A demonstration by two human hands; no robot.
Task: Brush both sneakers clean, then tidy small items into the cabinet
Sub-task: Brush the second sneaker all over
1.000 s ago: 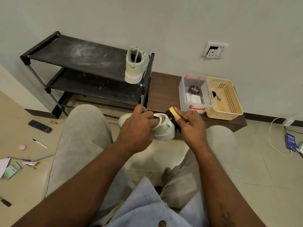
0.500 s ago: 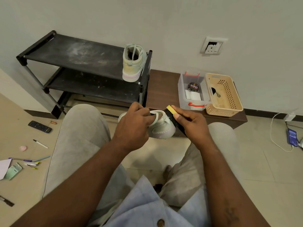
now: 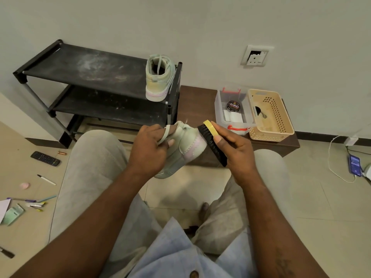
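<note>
A pale sneaker (image 3: 186,145) is held above the knees, gripped by the curled fingers of the left hand (image 3: 149,149). A brush (image 3: 211,143) is clasped in the right hand (image 3: 234,151), bristles touching the heel. The second sneaker (image 3: 159,79) is set on the rack (image 3: 90,69).

The left hand (image 3: 148,149) covers much of the sneaker (image 3: 186,145); its toe does not show. The right hand (image 3: 234,149) hides the back of the brush (image 3: 210,141) (only the bristles and the yellow end show). The left edge cuts off a paper (image 3: 4,207) and a black tool (image 3: 7,252). The dark item (image 3: 261,113) in the basket (image 3: 281,133) is too small to identify.
</note>
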